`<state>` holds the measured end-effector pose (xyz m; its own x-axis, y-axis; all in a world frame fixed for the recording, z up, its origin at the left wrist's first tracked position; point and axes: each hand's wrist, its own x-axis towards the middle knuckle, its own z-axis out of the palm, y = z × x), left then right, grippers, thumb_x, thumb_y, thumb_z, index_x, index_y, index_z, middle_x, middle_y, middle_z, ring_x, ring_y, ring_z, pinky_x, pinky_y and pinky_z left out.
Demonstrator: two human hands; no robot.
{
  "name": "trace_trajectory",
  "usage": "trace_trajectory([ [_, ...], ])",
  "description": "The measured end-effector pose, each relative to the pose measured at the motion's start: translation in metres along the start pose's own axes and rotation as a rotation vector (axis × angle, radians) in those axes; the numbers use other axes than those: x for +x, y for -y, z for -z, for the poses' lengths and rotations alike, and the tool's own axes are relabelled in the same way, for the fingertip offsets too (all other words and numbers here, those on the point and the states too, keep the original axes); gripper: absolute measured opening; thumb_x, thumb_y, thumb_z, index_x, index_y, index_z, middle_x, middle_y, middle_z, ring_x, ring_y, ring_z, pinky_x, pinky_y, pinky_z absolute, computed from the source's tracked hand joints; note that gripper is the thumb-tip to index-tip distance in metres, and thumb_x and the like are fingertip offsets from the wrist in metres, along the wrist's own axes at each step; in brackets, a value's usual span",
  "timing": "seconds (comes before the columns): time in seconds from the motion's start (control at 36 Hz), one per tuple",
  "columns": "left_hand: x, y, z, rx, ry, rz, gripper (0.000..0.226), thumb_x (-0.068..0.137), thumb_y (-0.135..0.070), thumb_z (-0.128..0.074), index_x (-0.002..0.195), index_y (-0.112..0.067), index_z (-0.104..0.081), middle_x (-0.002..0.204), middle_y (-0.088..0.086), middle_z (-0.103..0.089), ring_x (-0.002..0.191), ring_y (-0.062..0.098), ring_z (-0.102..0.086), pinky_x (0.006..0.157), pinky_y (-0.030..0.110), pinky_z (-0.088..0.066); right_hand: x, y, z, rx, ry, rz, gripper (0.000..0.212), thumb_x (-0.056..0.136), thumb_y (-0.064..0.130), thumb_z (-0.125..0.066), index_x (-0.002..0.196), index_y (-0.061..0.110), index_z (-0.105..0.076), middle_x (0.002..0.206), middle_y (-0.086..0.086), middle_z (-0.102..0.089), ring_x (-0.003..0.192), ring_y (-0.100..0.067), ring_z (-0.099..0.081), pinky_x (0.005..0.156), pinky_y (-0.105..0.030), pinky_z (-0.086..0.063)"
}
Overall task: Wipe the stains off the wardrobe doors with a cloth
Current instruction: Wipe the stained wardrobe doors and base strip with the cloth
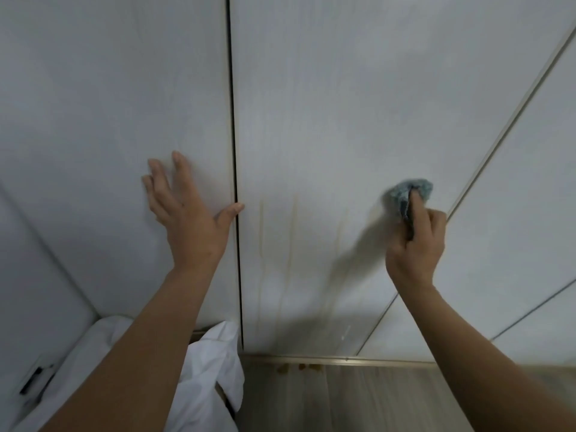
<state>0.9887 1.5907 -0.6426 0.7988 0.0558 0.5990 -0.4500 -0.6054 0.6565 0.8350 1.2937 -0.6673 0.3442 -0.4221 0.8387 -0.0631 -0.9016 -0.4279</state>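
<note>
L hand (184, 213) flat on door (93, 120) | R hand (416, 244) gripping cloth (408, 191) vs stains (280, 244)

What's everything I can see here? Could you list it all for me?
doors: at least three, pale grey, filling the view
stains: several streaks, yellowish, middle door, between the hands
cloth: one, grey-blue, against the middle door
fabric: one heap, white, bottom left
rail: one, brassy, under the doors
floor: wood-look, bottom, brown spots by the rail
left hand: flat on the left door
right hand: holds the cloth
</note>
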Motion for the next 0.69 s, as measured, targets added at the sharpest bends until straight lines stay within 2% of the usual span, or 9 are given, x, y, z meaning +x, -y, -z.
trace_trajectory([
  [0.08,0.000,0.001,0.001,-0.001,0.005,0.000,0.120,0.080,-0.050,-0.083,0.166,-0.018,-0.006,0.170,0.021,0.007,0.156,0.043,0.010,0.124,0.058,-0.005,0.028,0.026,-0.008,0.040,-0.196,-0.022,0.058,0.086,-0.010,-0.050,0.142,0.005,-0.056,0.100,-0.018,-0.051,0.090,-0.023,-0.047,0.082,-0.028,-0.040],
  [0.14,0.001,0.001,0.001,-0.001,0.007,0.005,0.120,0.080,-0.050,-0.083,0.166,-0.019,-0.005,0.170,0.020,0.007,0.156,0.043,0.010,0.123,0.061,-0.007,0.023,0.025,-0.017,-0.006,-0.181,0.097,0.056,0.084,-0.011,-0.052,0.138,0.003,-0.059,0.098,-0.021,-0.052,0.090,-0.028,-0.047,0.083,-0.034,-0.038],
  [0.22,0.000,0.001,0.002,-0.010,0.011,0.017,0.120,0.080,-0.049,-0.084,0.165,-0.020,-0.004,0.171,0.019,0.008,0.156,0.042,0.010,0.123,0.064,-0.012,-0.023,0.001,-0.030,-0.150,0.004,0.381,0.045,0.088,-0.007,-0.053,0.129,0.008,-0.063,0.099,-0.021,-0.055,0.087,-0.035,-0.049,0.079,-0.041,-0.041],
  [0.31,0.000,0.000,0.002,-0.012,0.010,0.029,0.121,0.079,-0.048,-0.084,0.165,-0.022,-0.004,0.171,0.017,0.008,0.156,0.041,0.010,0.123,0.066,-0.014,-0.066,-0.032,-0.029,-0.242,0.342,0.634,0.048,0.082,-0.005,-0.055,0.125,0.016,-0.060,0.105,-0.013,-0.049,0.088,-0.035,-0.048,0.059,-0.043,-0.053],
  [0.36,0.000,-0.001,0.003,-0.009,0.016,0.032,0.121,0.079,-0.048,-0.085,0.165,-0.024,-0.003,0.171,0.016,0.009,0.156,0.041,0.010,0.122,0.068,-0.016,-0.068,-0.041,-0.021,-0.267,0.465,0.707,0.047,0.082,-0.001,-0.055,0.125,0.019,-0.058,0.103,-0.010,-0.051,0.089,-0.031,-0.047,0.049,-0.041,-0.052],
  [0.42,0.000,-0.003,0.003,-0.007,0.020,0.033,0.121,0.079,-0.047,-0.085,0.165,-0.023,-0.004,0.171,0.017,0.009,0.156,0.041,0.009,0.121,0.067,-0.014,-0.052,-0.033,-0.017,-0.227,0.424,0.633,0.052,0.082,-0.005,-0.062,0.128,0.019,-0.056,0.098,-0.013,-0.054,0.085,-0.032,-0.047,0.050,-0.039,-0.050],
  [0.47,0.000,-0.002,0.003,-0.005,0.020,0.040,0.120,0.080,-0.047,-0.084,0.166,-0.021,-0.004,0.171,0.018,0.008,0.156,0.042,0.009,0.121,0.066,-0.012,-0.024,-0.011,-0.015,-0.163,0.266,0.460,0.054,0.084,-0.007,-0.064,0.132,0.016,-0.057,0.094,-0.017,-0.055,0.083,-0.034,-0.048,0.060,-0.037,-0.045],
  [0.58,0.001,-0.003,0.003,-0.007,0.028,0.030,0.119,0.081,-0.049,-0.083,0.166,-0.021,-0.004,0.171,0.018,0.009,0.156,0.042,0.009,0.120,0.068,-0.012,0.024,0.034,-0.014,-0.007,-0.052,0.176,0.060,0.082,-0.015,-0.045,0.138,0.003,-0.058,0.098,-0.020,-0.051,0.090,-0.031,-0.047,0.080,-0.034,-0.038],
  [0.69,0.000,-0.002,0.003,-0.009,0.029,0.030,0.120,0.080,-0.052,-0.082,0.166,-0.021,-0.004,0.171,0.018,0.009,0.156,0.042,0.009,0.120,0.069,-0.013,0.008,0.037,-0.027,-0.100,-0.005,0.276,0.057,0.083,-0.012,-0.053,0.135,0.009,-0.061,0.100,-0.018,-0.048,0.090,-0.033,-0.045,0.074,-0.031,-0.033],
])
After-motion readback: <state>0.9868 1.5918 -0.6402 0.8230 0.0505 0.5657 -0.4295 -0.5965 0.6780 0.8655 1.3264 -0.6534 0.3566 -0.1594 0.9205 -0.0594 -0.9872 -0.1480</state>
